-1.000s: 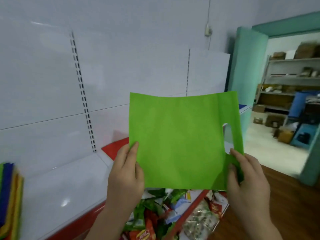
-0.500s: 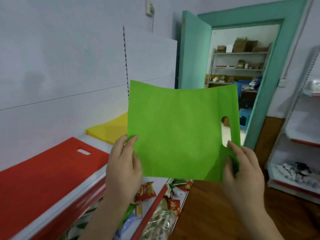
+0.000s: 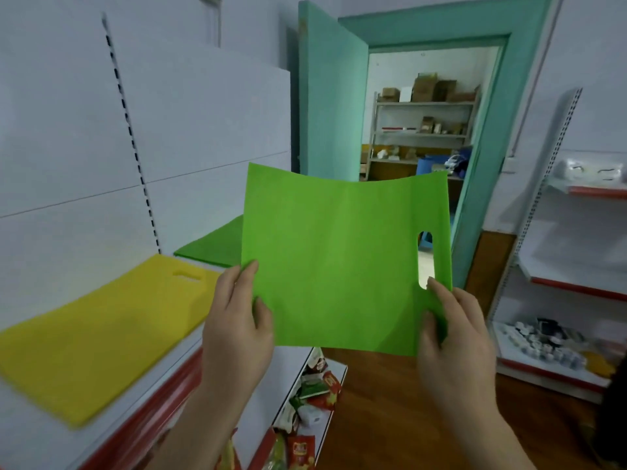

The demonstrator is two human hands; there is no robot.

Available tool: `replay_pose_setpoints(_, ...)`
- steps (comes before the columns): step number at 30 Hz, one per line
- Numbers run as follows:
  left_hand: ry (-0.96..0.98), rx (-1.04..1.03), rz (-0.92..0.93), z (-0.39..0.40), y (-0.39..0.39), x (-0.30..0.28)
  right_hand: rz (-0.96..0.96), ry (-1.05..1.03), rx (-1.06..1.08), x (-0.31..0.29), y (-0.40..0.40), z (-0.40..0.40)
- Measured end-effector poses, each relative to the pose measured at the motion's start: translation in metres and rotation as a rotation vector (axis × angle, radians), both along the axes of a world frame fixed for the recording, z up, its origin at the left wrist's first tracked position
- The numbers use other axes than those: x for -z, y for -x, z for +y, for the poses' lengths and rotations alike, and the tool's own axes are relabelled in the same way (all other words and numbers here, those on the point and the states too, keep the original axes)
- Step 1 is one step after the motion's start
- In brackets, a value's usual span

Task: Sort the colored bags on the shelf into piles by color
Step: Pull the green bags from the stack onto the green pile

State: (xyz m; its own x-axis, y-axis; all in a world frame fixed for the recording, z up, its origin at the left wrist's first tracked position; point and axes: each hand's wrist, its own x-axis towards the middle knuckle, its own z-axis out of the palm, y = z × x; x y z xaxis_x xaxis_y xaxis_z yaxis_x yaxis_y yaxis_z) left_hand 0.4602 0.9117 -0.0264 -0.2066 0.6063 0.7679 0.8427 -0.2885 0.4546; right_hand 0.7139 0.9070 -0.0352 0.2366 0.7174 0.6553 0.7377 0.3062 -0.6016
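In front of the white shelf, seen from the head camera, a green bag is held up flat in the air by both hands, its face toward the camera and its cut-out handle slot on the right side. The left hand pinches the bag's lower left edge, thumb on the near face and the fingers curled behind it. The right hand pinches the lower right corner just below the slot, thumb in front, the forefinger reaching up to the slot's lower end. The top edge of the bag sags a little in the middle.

On the shelf to the left lies a yellow bag, flat, its handle slot toward the back panel. Beyond it, farther along the same shelf, lies a green pile, partly hidden behind the held bag; the two lie near each other but apart.

Below the shelf, a lower tier holds snack packets in red and green wrappers. Behind the held bag stands an open teal door, and through the doorway a rack with cardboard boxes. At the right stands another shelf unit with small goods on its lower tier.
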Motion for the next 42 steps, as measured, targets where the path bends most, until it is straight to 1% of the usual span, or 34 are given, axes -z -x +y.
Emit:
replay_pose_setpoints(3,0.012,-0.014,0.015,0.045,-0.019,0.004,-0.003,-0.006,-0.038,0.005,-0.017,0.051)
replay_pose_setpoints(6,0.073,-0.098,-0.041,0.084,-0.038,0.005,-0.010,-0.002,-0.109,0.005,-0.034,0.107)
replay_pose_setpoints(9,0.069,-0.170,-0.045,0.119,-0.048,0.006,-0.020,-0.007,-0.206,0.000,-0.043,0.161)
replay_pose_setpoints(13,0.109,-0.289,-0.086,0.154,-0.049,0.006,-0.039,-0.027,-0.327,-0.004,-0.040,0.231)
replay_pose_setpoints(16,0.135,-0.380,-0.082,0.175,-0.036,0.008,-0.040,-0.033,-0.415,-0.002,-0.021,0.279)
replay_pose_setpoints(22,0.179,-0.549,-0.102,0.215,0.002,0.016,-0.059,-0.064,-0.605,0.007,0.043,0.363)
replay_pose_setpoints(28,0.313,-0.678,-0.136,0.250,0.035,0.021,-0.110,-0.043,-0.703,0.003,0.091,0.429)
replay_pose_setpoints(33,0.420,-0.803,-0.144,0.266,0.044,0.022,-0.153,0.039,-0.813,0.008,0.132,0.469)
replay_pose_setpoints(37,0.499,-0.918,-0.148,0.272,0.051,0.028,-0.176,0.058,-0.913,0.016,0.155,0.497)
replay_pose_setpoints(42,0.597,-1.055,-0.136,0.283,0.045,0.034,-0.312,0.057,-0.988,0.030,0.169,0.524)
